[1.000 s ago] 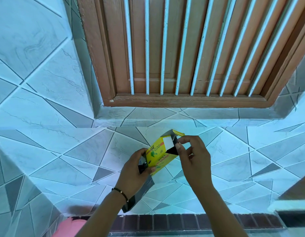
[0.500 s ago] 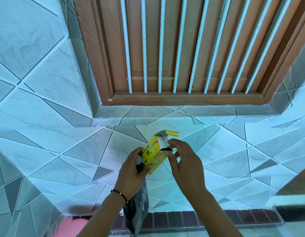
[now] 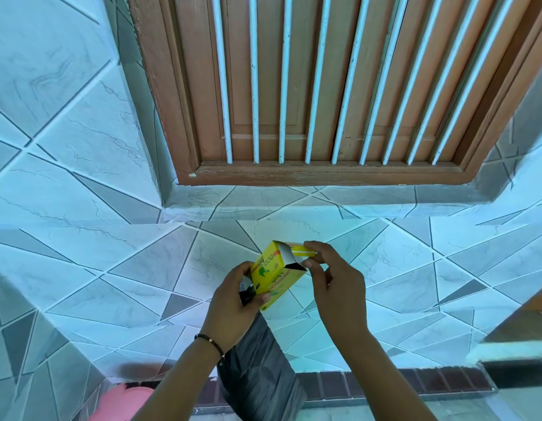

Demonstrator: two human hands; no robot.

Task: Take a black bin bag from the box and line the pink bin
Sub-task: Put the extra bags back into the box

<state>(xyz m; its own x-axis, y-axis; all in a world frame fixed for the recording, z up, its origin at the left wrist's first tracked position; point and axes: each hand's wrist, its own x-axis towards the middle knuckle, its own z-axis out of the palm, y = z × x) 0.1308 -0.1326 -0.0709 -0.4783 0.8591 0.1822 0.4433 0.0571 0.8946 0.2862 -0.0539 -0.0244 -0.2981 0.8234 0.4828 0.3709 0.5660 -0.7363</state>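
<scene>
My left hand (image 3: 233, 302) grips the small yellow bin-bag box (image 3: 274, 276) together with the top of a black bin bag (image 3: 259, 372), which hangs down below the hand. My right hand (image 3: 330, 275) pinches the box's top flap (image 3: 303, 252) at its open end. Part of the pink bin (image 3: 124, 402) shows at the bottom left edge, below my left forearm.
A tiled wall (image 3: 81, 253) with grey and white triangles fills the view. A brown wooden window frame (image 3: 324, 174) with white bars sits above the hands. A dark brick strip (image 3: 385, 387) runs along the bottom. A white ledge (image 3: 512, 350) is at the right.
The black bag has slid lower and now hangs full length below my left hand. My right hand's fingers have moved onto the box's top flap, folding it down towards the opening.
</scene>
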